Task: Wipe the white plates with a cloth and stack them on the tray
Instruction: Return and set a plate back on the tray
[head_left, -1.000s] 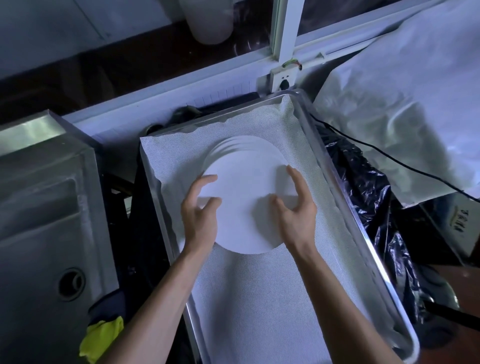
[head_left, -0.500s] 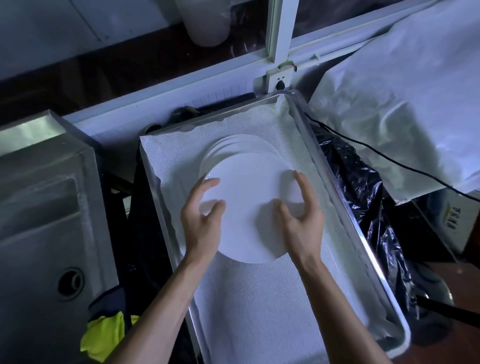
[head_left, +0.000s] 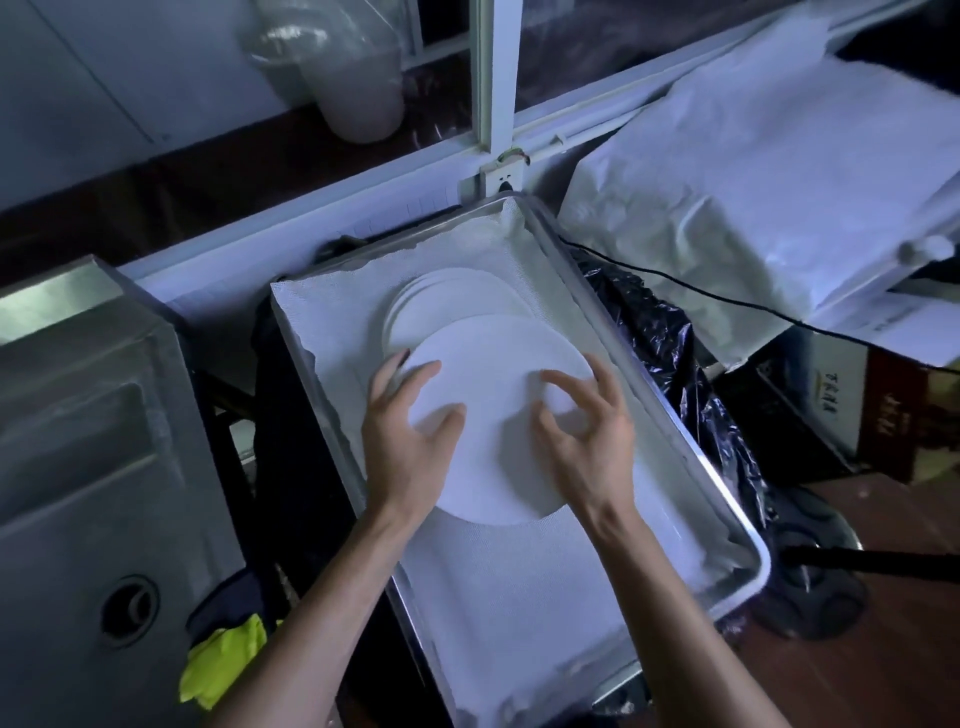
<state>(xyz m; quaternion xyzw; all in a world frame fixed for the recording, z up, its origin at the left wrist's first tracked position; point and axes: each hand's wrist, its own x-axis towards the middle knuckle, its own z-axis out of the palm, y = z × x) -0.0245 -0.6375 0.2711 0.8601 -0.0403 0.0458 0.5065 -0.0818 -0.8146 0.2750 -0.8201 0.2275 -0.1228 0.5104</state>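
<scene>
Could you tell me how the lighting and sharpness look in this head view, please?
Head view: dim with a cool bluish cast; the top plate is nearly blown out, showing little surface detail; the right hand casts a soft shadow on it; the tray rim catches a bright highlight; wide-angle distortion bows the window frame; everything looks slightly soft.

A stack of plates (head_left: 447, 301) lies in the tray (head_left: 737, 525), toward its far end. Left of the tray stands a sink (head_left: 93, 415); right of the tray, a covered bundle (head_left: 753, 171).
</scene>
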